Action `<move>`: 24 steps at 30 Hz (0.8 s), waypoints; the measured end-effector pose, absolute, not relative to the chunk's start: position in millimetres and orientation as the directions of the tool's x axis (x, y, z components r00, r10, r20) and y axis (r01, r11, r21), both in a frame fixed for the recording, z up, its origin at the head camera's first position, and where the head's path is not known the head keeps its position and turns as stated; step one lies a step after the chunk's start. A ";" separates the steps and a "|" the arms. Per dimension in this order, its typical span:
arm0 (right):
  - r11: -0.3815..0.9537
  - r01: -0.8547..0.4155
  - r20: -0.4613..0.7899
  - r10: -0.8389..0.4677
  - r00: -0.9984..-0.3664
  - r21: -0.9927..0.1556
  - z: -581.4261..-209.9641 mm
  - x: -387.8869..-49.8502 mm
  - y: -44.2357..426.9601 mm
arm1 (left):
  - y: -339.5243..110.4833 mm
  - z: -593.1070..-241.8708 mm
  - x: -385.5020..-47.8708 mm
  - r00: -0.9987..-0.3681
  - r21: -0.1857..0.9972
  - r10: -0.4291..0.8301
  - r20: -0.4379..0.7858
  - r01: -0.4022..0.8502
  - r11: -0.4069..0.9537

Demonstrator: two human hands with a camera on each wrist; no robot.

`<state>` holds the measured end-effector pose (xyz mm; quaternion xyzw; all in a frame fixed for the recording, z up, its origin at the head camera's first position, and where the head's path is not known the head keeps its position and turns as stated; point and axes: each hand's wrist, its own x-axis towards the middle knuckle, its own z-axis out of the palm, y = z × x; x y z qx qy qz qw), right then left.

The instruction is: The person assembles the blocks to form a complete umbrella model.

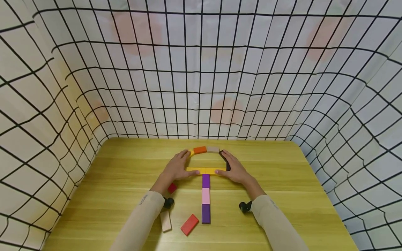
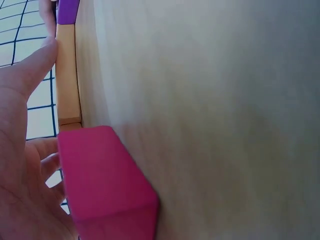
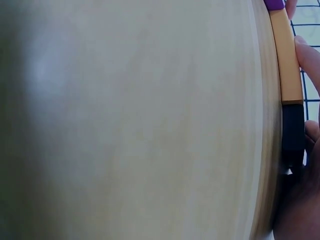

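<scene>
Several flat blocks form an outline on the table. My left hand (image 1: 176,168) has its thumb against the row of yellow blocks (image 1: 205,170) and its fingertips at a yellow block (image 1: 191,153) on the left of the arc. Opposite, my right hand (image 1: 237,170) rests its thumb on the same row, fingers along the black blocks (image 1: 224,157). An orange block (image 1: 200,150) and a grey-beige block (image 1: 213,149) top the arc. Below the row run a purple block (image 1: 206,180), a pink block (image 1: 205,196) and a darker purple block (image 1: 206,213). My palms hide part of the arc's sides.
Loose near my left forearm lie a dark red block (image 1: 172,188), a beige block (image 1: 165,221) and a red block (image 1: 190,225). Black wire mesh (image 1: 201,73) surrounds the back and sides of the wooden table (image 1: 282,209). White cloth hangs behind it.
</scene>
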<state>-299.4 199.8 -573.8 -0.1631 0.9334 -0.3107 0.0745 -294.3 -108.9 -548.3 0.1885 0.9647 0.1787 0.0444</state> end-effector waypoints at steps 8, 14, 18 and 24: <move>0.747 -0.278 -0.011 -0.356 -0.934 -0.604 -574.9 -300.7 200.2 | -108.3 -548.8 -295.8 -0.927 0.379 0.375 -0.022 0.339 0.861; 0.698 -0.257 -0.020 -0.363 -0.932 -0.669 -571.9 -298.9 206.6 | -110.8 -549.1 -294.0 -0.935 0.469 0.352 -0.030 0.298 0.831; 0.658 -0.241 -0.018 -0.361 -0.932 -0.713 -569.2 -296.4 212.5 | -118.4 -546.7 -289.5 -0.936 0.528 0.352 -0.029 0.285 0.800; 0.666 -0.261 -0.023 -0.386 -0.922 -0.699 -562.5 -288.0 217.6 | -138.2 -543.4 -277.8 -0.938 0.526 0.347 -0.028 0.281 0.803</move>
